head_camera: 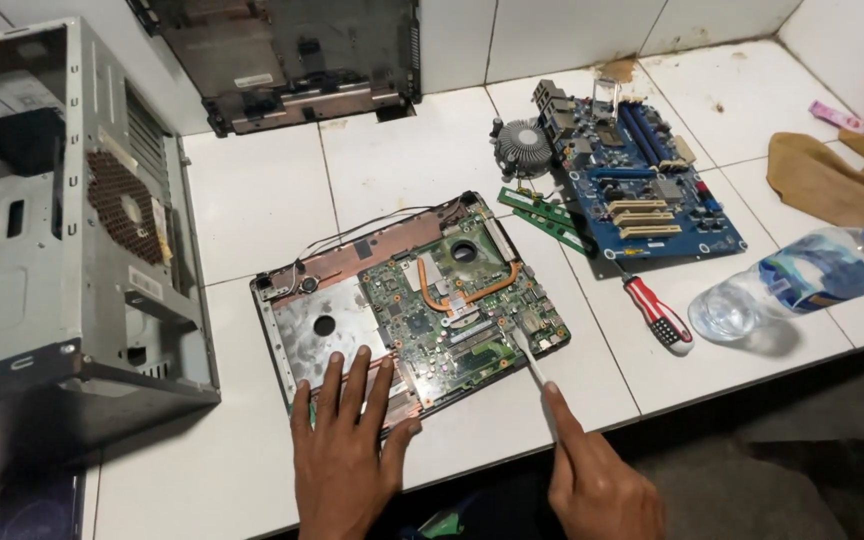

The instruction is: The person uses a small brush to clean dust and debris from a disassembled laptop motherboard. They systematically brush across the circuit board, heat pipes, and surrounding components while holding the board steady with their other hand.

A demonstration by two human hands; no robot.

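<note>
An opened laptop base [297, 320] lies on the white tiled counter, with its green circuit board [462, 305] and copper heat pipe exposed. My left hand [347, 450] rests flat, fingers spread, on the near left corner of the base. My right hand [592, 475] holds a thin white tool [529, 355] between finger and thumb. The tool's tip touches the near right part of the green board.
An empty grey computer case [62, 220] stands at the left. A blue motherboard [642, 180] with a round fan, two green memory sticks [547, 215], a red-handled screwdriver [657, 310], a lying plastic water bottle [802, 280] and a brown cloth [832, 175] are at the right. Another dark laptop shell [282, 60] leans at the back.
</note>
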